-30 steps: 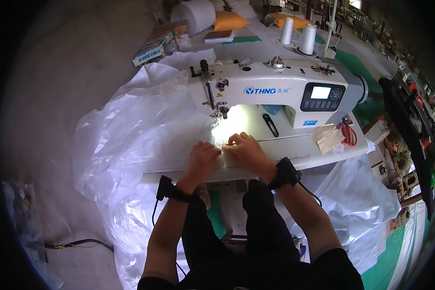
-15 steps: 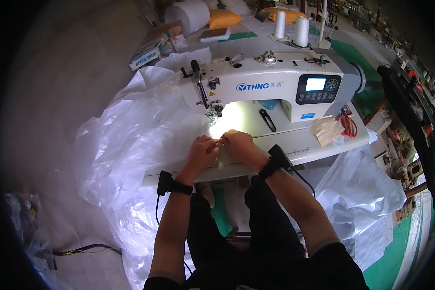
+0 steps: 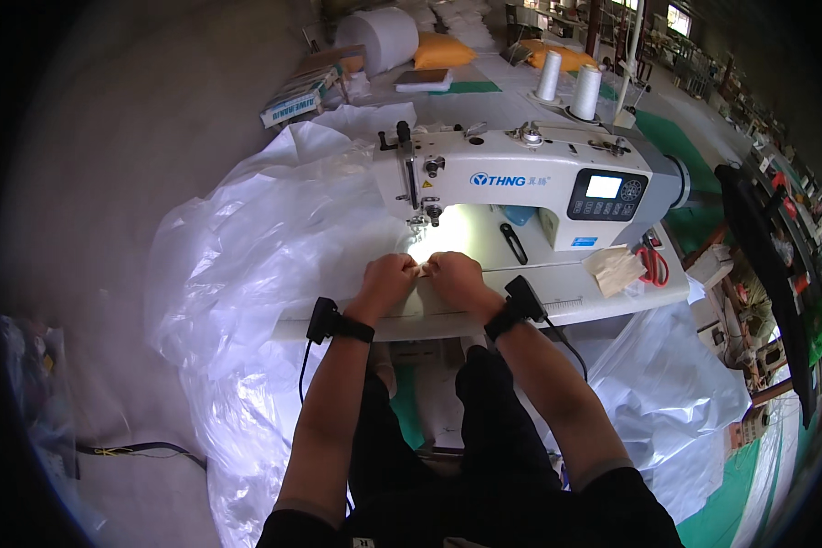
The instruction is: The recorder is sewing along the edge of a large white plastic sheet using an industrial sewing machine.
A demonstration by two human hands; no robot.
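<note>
My left hand [image 3: 388, 283] and my right hand [image 3: 457, 278] meet fingertip to fingertip at the front of a white sewing machine [image 3: 521, 157]. Both are closed in a pinch, and whatever small thing lies between the fingers is mostly hidden. They rest low over the pale machine bed [image 3: 562, 281], just on the near side of the lit needle and presser foot [image 3: 420, 225]. Thin translucent plastic sheeting [image 3: 265, 237] is heaped left of the needle, close to my left hand. Black thread snips [image 3: 513, 245] lie on the bed beyond my right hand.
Red-handled scissors [image 3: 654, 267] and a brown paper piece [image 3: 614, 270] lie at the bed's right end. White thread cones [image 3: 585, 93] stand behind the machine. More plastic sheeting [image 3: 653, 384] hangs below the right side. A white roll [image 3: 377, 42] and orange bags [image 3: 443, 51] are farther back.
The view has shifted, so the machine appears farther right and slightly lower. My fingertips stay together in front of the needle, with the left fingers curled more tightly now.
</note>
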